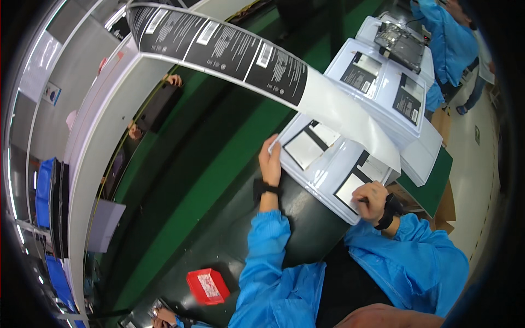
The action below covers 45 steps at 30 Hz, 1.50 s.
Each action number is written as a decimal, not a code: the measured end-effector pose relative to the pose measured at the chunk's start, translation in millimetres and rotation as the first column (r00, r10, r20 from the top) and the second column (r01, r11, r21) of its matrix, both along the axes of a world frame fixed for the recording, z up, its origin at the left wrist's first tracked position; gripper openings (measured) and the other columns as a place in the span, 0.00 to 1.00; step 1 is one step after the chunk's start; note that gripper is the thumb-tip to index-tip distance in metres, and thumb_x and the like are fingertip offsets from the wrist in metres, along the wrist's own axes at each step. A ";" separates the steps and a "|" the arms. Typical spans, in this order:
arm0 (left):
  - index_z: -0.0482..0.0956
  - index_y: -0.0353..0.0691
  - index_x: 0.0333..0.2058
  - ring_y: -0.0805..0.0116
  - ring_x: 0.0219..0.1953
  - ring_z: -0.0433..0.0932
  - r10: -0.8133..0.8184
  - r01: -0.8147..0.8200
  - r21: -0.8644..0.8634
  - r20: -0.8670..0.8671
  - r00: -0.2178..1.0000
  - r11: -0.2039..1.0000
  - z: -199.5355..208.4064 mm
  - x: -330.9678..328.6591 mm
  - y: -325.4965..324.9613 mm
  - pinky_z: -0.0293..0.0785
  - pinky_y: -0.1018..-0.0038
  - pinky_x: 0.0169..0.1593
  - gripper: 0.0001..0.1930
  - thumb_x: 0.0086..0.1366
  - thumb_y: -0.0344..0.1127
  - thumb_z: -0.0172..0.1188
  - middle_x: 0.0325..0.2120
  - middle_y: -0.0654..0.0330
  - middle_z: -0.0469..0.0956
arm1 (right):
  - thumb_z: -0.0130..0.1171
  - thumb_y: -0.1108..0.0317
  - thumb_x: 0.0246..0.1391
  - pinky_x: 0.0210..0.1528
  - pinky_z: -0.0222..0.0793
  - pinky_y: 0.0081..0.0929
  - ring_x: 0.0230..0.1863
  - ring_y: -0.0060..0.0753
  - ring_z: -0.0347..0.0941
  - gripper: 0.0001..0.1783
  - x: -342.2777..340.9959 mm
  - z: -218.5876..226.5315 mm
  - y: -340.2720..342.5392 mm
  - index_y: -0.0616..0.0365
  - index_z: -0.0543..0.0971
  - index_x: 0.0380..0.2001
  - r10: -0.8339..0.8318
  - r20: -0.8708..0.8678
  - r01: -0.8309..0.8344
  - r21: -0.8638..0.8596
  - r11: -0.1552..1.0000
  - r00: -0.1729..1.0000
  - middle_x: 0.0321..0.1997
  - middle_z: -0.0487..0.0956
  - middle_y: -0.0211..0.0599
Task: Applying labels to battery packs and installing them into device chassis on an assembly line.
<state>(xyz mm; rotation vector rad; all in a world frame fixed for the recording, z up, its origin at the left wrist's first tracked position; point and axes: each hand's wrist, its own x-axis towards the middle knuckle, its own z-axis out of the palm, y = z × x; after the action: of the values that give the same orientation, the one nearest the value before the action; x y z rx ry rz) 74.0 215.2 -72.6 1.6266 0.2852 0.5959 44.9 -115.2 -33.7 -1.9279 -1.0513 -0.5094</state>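
A shallow white plastic tray [315, 180] lies tilted before me, with two rectangular panels, each part white and part black, set in it. My left hand [269, 163] grips the tray's left edge. My right hand [371, 201] is closed over the tray's near right panel [350, 188], fingers curled down; a small dark thing shows at the fingertips, too little to name. A long strip of black labels [224, 52] on white backing arches from the upper left, and its bare white end [350, 109] droops over the tray's far side. Both wrists wear black bands.
Stacked white trays [377, 76] with black-and-white labels stand beyond, a dark metal device [402, 44] on top. A red box [208, 286] sits on the dark table. A green conveyor belt [180, 202] runs along the left. A co-worker in blue [448, 44] stands at the upper right.
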 end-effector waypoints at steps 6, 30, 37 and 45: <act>0.76 0.31 0.55 0.48 0.60 0.73 0.112 -0.177 0.275 0.237 0.965 0.945 43.0 -56.6 -41.8 0.66 0.61 0.65 0.17 0.70 0.31 0.56 0.57 0.43 0.75 | 0.62 0.66 0.60 0.29 0.69 0.43 0.27 0.53 0.77 0.09 -30.5 50.8 50.6 0.60 0.78 0.37 -0.016 -0.472 -0.049 -0.126 0.991 0.882 0.26 0.79 0.47; 0.57 0.32 0.68 0.36 0.74 0.46 0.200 -0.075 0.519 -0.189 0.961 0.852 36.7 -174.9 -131.1 0.44 0.50 0.74 0.41 0.61 0.40 0.65 0.72 0.35 0.45 | 0.70 0.70 0.55 0.41 0.71 0.16 0.37 0.15 0.75 0.15 114.7 101.5 -11.1 0.61 0.78 0.43 0.316 -0.783 -0.237 0.219 0.946 0.536 0.35 0.81 0.27; 0.60 0.35 0.69 0.51 0.75 0.47 0.310 -0.303 0.099 -0.059 0.949 0.948 5.5 -103.2 -184.2 0.43 0.60 0.75 0.30 0.69 0.25 0.54 0.74 0.43 0.45 | 0.70 0.71 0.53 0.37 0.67 0.15 0.34 0.13 0.72 0.11 118.9 90.7 -60.4 0.56 0.75 0.32 0.321 -0.862 -0.178 0.271 0.946 0.393 0.32 0.79 0.23; 0.49 0.32 0.72 0.60 0.67 0.63 0.307 -0.328 -0.423 -0.120 0.944 0.845 17.2 -77.5 -156.4 0.59 0.68 0.69 0.35 0.71 0.26 0.53 0.67 0.47 0.61 | 0.57 0.68 0.66 0.62 0.65 0.26 0.60 0.28 0.71 0.17 152.5 19.6 -43.6 0.71 0.76 0.51 0.180 -0.788 -0.254 0.030 0.967 0.588 0.66 0.73 0.46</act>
<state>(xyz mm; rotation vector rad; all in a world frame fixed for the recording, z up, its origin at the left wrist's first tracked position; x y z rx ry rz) -3.5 58.8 -55.4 1.1609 0.6871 0.6859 197.4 -158.9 -14.1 -1.7547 -0.6847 0.5337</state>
